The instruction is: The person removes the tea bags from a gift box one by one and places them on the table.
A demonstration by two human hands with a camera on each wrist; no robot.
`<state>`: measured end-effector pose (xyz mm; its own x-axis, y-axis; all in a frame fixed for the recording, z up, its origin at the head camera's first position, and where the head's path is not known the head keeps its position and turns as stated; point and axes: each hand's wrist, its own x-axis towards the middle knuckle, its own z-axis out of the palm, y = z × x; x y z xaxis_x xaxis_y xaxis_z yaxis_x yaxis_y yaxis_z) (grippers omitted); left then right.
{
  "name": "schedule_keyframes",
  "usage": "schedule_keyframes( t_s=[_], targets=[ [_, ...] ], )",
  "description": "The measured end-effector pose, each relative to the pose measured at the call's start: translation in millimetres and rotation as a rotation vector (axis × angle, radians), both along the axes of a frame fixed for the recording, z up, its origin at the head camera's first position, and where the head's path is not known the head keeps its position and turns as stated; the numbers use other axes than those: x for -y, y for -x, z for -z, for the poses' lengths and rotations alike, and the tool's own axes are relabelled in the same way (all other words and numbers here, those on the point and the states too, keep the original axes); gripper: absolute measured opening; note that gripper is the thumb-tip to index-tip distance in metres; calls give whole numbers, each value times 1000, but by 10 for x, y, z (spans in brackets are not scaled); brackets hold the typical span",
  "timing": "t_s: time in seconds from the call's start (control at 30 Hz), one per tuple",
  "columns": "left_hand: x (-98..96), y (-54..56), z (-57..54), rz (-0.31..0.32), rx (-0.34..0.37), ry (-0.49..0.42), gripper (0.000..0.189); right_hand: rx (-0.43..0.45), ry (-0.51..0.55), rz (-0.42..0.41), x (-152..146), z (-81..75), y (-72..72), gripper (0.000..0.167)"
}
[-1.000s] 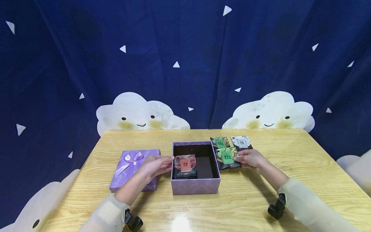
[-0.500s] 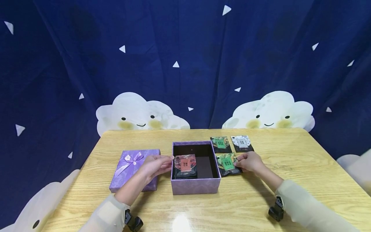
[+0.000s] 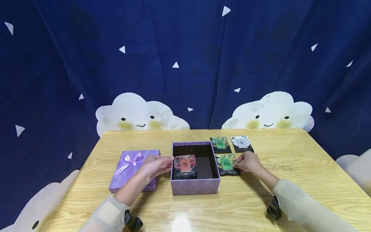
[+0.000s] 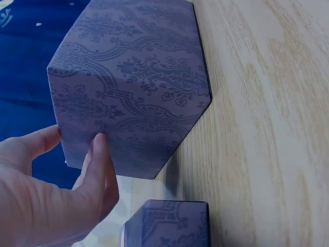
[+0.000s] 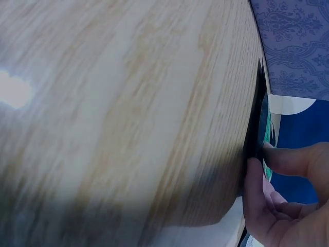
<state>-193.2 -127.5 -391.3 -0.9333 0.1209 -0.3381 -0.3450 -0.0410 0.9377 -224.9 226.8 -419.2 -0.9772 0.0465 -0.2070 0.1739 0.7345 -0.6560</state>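
My left hand (image 3: 156,166) holds the left wall of the open purple box (image 3: 195,187), with the thumb at its rim and fingertips on its patterned outer side (image 4: 139,108). Inside, at the left, lie black sachets, the top one a red-labelled sachet (image 3: 185,166); the box's right part shows a bare dark floor. Right of the box, my right hand (image 3: 250,161) pinches the right edge of a green-labelled sachet (image 3: 226,164) lying almost flat on the table. In the right wrist view, thumb and finger (image 5: 277,159) grip that sachet's edge.
Behind the held sachet lie another green-labelled sachet (image 3: 221,145) and a white-labelled sachet (image 3: 242,144). A purple lid (image 3: 121,178) with a ribbon bow rests left of the box, under my left forearm. A blue cloud-printed curtain (image 3: 197,64) hangs behind the wooden table (image 3: 290,154).
My right hand has brought the green-labelled sachet down and slightly towards me, from above the back sachets onto the table beside the box. The left hand and box stay put.
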Motion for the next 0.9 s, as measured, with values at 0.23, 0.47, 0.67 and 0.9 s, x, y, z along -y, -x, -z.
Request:
schedule_keyframes(
  t_s=[0.23,0.47,0.67,0.9],
  targets=[
    [3,-2,6,-1,-3,-4,42,-5,-15,11,32,-7,7,22],
    [3,-1,5,-1,-2,-14,41,-6,-16,10,35,-16,11,21],
    [0,-1,8,-6,3,-11,41,4,-8,19,27,-8,13,23],
    [-10,6,5,-15,14,-13,40,-10,-3,11,20,2,6,23]
  ],
)
